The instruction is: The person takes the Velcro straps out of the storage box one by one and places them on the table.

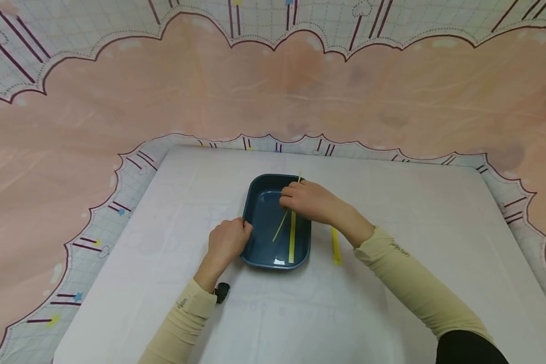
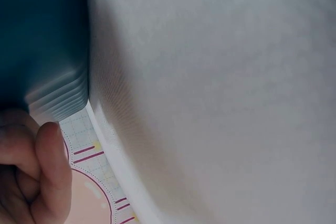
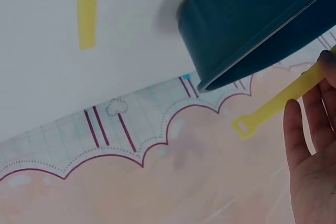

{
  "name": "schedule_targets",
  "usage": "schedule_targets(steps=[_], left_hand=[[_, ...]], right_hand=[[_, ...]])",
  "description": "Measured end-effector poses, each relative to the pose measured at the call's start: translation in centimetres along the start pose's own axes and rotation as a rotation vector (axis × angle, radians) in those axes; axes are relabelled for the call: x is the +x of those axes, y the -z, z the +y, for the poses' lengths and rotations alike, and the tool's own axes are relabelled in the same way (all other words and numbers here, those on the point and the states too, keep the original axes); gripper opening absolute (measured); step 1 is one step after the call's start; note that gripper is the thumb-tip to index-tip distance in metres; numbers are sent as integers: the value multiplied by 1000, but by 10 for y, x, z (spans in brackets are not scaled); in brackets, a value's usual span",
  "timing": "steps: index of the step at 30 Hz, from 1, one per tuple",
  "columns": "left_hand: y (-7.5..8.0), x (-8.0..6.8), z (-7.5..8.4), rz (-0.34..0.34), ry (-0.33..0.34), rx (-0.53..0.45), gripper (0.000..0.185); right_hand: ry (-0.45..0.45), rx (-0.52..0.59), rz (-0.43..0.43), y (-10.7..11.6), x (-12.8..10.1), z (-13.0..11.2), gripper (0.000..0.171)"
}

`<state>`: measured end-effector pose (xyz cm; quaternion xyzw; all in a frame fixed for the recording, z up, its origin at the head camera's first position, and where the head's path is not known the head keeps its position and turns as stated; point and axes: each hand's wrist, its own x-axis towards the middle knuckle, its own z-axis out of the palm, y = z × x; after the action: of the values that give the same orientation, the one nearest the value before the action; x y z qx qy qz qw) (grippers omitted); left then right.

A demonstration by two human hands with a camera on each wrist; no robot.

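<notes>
A dark blue tray [image 1: 261, 212] sits in the middle of a white table. My left hand [image 1: 242, 231] grips the tray's left rim with curled fingers [image 2: 50, 169], next to the tray wall [image 2: 42, 40]. My right hand [image 1: 290, 199] hovers over the tray's far right part and pinches a thin yellow strip [image 1: 280, 226] that slants down into the tray. In the right wrist view this held strip [image 3: 278, 102] ends in a small looped head beside my fingers [image 3: 307, 129]. A second yellow strip [image 1: 292, 237] lies flat inside the tray.
A third yellow strip [image 1: 335, 246] lies on the white table [image 1: 414, 212] just right of the tray, also seen as the strip [image 3: 86, 9] in the right wrist view. A small black object [image 1: 221, 291] sits by my left wrist. Pink patterned cloth [image 1: 273, 96] surrounds the table.
</notes>
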<state>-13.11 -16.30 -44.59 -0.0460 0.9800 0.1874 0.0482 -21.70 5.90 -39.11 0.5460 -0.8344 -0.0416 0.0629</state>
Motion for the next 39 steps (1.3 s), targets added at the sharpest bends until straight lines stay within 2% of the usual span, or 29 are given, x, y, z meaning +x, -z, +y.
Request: schedule_targets(steps=[7, 17, 24, 39], left_hand=[[0, 1, -1, 4, -2, 1, 35], [0, 1, 0, 6, -3, 0, 35], [0, 0, 1, 9, -6, 5, 35], [-3, 0, -1, 18, -9, 0, 35]], right_hand=[[-32, 2, -20, 6, -7, 3, 13], [-44, 30, 42, 6, -20, 10, 16], [-83, 25, 23, 8, -30, 13, 23], [-99, 36, 32, 7, -46, 15, 18]])
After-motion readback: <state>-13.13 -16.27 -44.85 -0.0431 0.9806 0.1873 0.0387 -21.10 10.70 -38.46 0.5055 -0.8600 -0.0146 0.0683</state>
